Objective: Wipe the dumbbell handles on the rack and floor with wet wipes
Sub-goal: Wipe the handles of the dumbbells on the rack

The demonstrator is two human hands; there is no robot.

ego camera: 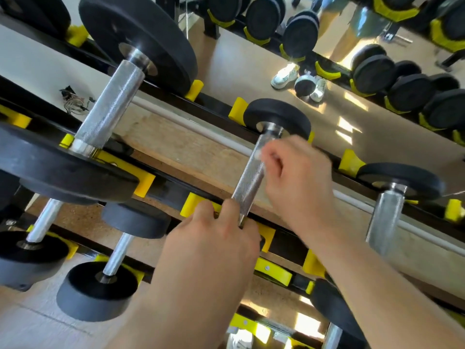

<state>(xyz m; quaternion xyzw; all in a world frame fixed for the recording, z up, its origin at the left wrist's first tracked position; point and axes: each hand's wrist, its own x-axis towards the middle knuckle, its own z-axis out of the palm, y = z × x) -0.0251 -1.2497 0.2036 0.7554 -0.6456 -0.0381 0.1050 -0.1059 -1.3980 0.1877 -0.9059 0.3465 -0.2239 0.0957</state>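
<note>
we look down at a black rack [176, 190] with yellow cradles [192, 205], and our two bare hands are on a small dumbbell [266, 147] in the middle of the view. its shiny rough handle [250, 185] runs from about 7 o'clock up to 1 o'clock, and its far black weight [279, 117] sits in a yellow cradle on the back rail. the near weight is hidden under our left hand.

our left hand [214, 238] is at the low end of the handle, near 6 o'clock. its grip looks clenched on the hidden near end of the dumbbell, and one finger lies against the handle. our right hand [297, 177] is at the upper part of the handle, at about 3 o'clock from the middle. its grip pinches the bar near the top, and a pale blurry bit shows by the fingertips [266, 154]. we cannot tell if that is a wet wipe.

a big dumbbell [110, 102] rests on the rack at 10 o'clock. another one [392, 197] sits at 3 o'clock. two smaller ones [113, 263] lie on the lower row at 8 o'clock. behind the rack a mirror [302, 79] shows more black weights, legs and white shoes [286, 75] at 12 o'clock. the floor [37, 323] is light wood.
</note>
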